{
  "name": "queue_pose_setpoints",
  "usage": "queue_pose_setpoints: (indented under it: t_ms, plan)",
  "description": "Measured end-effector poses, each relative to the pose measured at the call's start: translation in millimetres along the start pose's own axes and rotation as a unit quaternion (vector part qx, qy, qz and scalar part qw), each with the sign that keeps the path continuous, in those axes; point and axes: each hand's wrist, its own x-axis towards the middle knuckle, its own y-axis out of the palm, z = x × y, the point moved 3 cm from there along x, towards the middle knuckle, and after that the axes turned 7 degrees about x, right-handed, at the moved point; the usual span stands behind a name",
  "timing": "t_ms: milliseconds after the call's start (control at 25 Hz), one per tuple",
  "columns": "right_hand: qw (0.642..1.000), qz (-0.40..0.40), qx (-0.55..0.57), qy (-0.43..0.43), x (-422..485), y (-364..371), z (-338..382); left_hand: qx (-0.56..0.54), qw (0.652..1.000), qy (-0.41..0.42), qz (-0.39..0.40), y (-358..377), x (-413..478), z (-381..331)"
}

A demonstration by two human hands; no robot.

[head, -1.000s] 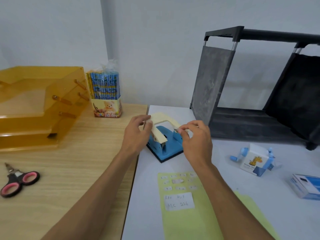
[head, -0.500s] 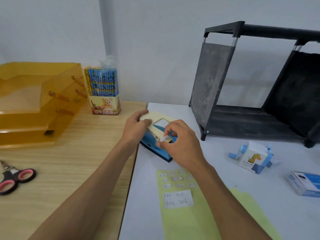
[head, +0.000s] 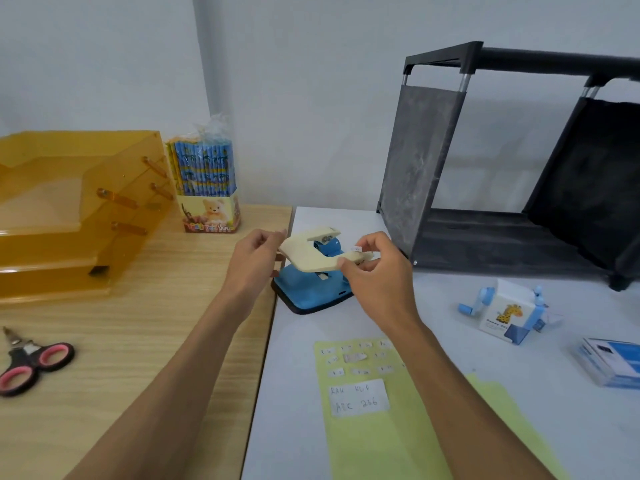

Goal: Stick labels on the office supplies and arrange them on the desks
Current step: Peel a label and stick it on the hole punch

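Two hands flank the hole punch (head: 313, 294): the left hand (head: 254, 259) grips its cream handle (head: 308, 255) at the left corner, while the right hand (head: 379, 275) pinches a small label (head: 355, 249) against the handle's right arm.

- Amber translucent plastic stacked letter tray (head: 69, 209): well left of left hand (head: 254, 258), farther back.
- Teddy-bear-print carton of blue pencils in clear wrap (head: 206, 188): upright, beyond left hand, just right of tray.
- Black scissors with pink-lined handles (head: 31, 362): flat, well left of left hand, nearer person.
- Black tube-frame rack with grey fabric panels (head: 485, 168): beyond right hand (head: 374, 271), to its right.
- White-and-blue crank pencil sharpener with giraffe picture (head: 505, 311): right of right hand.
- Small blue-and-white cardboard box (head: 611, 363): farther right, at frame edge.
- Pale plain wall (head: 311, 98): behind everything.
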Motion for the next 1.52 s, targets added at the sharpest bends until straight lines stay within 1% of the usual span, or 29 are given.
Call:
queue_pose_setpoints:
  t_ms: [80, 160, 280, 360, 400, 440, 600, 640, 760, 800, 880, 960, 1040, 1120, 1280, 1440, 1520]
  plan:
    - [1.000, -0.012, 0.017, 0.009, -0.7, 0.3, -3.6, -0.002, 1.000, 0.017, -0.025, 2.2, 0.4, 4.3]
    - [0.998, -0.035, 0.042, 0.026, 0.4, -5.0, -6.0, -0.008, 0.999, 0.037, -0.012, 7.0, -1.4, 5.3]
    - [0.993, -0.051, 0.092, 0.060, 1.9, -11.9, -4.8, -0.018, 0.995, 0.065, 0.069, 13.0, -6.1, 2.8]
    - [0.989, -0.042, 0.117, 0.077, 1.5, -10.5, -5.0, -0.031, 0.987, 0.083, 0.134, 16.4, -8.2, 5.2]
    - [0.989, -0.035, 0.120, 0.081, 1.5, -9.1, -4.1, -0.031, 0.984, 0.091, 0.150, 17.8, -9.0, 5.6]
    - [0.989, -0.028, 0.122, 0.085, 1.7, -7.7, -4.9, -0.023, 0.983, 0.102, 0.150, 18.2, -9.5, 5.3]
    - [0.987, -0.028, 0.128, 0.092, 4.4, -8.2, -5.3, 0.041, 0.982, 0.147, 0.111, 17.3, -12.2, 3.3]
    - [0.989, -0.032, 0.113, 0.090, 4.2, -9.0, -3.4, 0.055, 0.980, 0.161, 0.106, 17.0, -11.8, 4.9]
    - [0.997, -0.060, 0.009, 0.045, 5.0, -10.9, 3.1, 0.123, 0.964, 0.215, 0.101, 17.6, -15.2, 1.8]
    - [0.997, -0.060, 0.005, 0.038, 4.9, -11.1, 4.8, 0.139, 0.958, 0.235, 0.092, 19.1, -17.5, -2.2]
    - [0.998, -0.032, 0.036, 0.029, 4.1, -9.0, 9.9, 0.139, 0.953, 0.261, 0.060, 19.7, -22.8, -13.9]
    - [0.999, -0.006, 0.038, -0.006, 2.4, -7.1, 13.4, 0.110, 0.957, 0.265, 0.042, 21.9, -27.4, -23.7]
    - [0.999, 0.010, 0.026, -0.040, 1.5, -5.9, 14.5, 0.096, 0.960, 0.260, 0.050, 27.4, -30.9, -27.7]
    - [0.998, 0.022, 0.013, -0.052, 0.6, -4.6, 13.2, 0.095, 0.961, 0.255, 0.057, 31.5, -33.5, -26.6]
    - [0.998, 0.028, 0.007, -0.052, 1.4, -4.5, 12.2, 0.091, 0.965, 0.240, 0.053, 34.1, -30.5, -21.8]
    - [0.999, -0.005, 0.026, -0.030, 1.5, -11.1, 12.9, 0.060, 0.977, 0.202, 0.044, 34.2, -28.5, -20.7]
    - [0.999, 0.009, 0.021, -0.038, 1.4, -12.2, 13.6, 0.039, 0.980, 0.188, 0.048, 33.8, -28.3, -19.9]
